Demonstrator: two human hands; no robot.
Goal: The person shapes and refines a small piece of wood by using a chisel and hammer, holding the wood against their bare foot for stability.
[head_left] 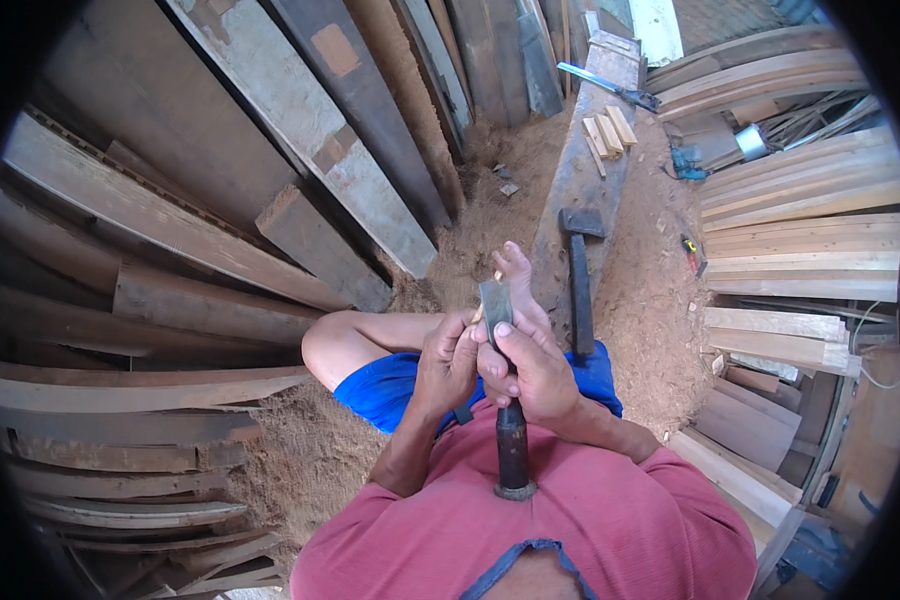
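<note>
My right hand (538, 375) is closed round the lower blade of a wood chisel (511, 440). Its wide grey blade points away from me, and the butt of its dark handle rests against my chest. Beside the blade, my left hand (447, 368) pinches a thin pale piece of wood (477, 314), whose lower part the fingers hide. Whether the wood touches the cutting edge, I cannot tell. Just beyond the blade is my bare foot (513, 265). A dark mallet (580, 285) lies on the plank to the right, its handle toward my leg.
A long plank (560, 200) runs away from me, bearing short pale wood blocks (610, 130) and a handsaw (610, 86). Boards (170, 225) lean at left; stacked timber (800, 245) lines the right. A tape measure (691, 250) and a teal power tool (686, 163) lie near it. Sawdust (310, 470) covers the ground.
</note>
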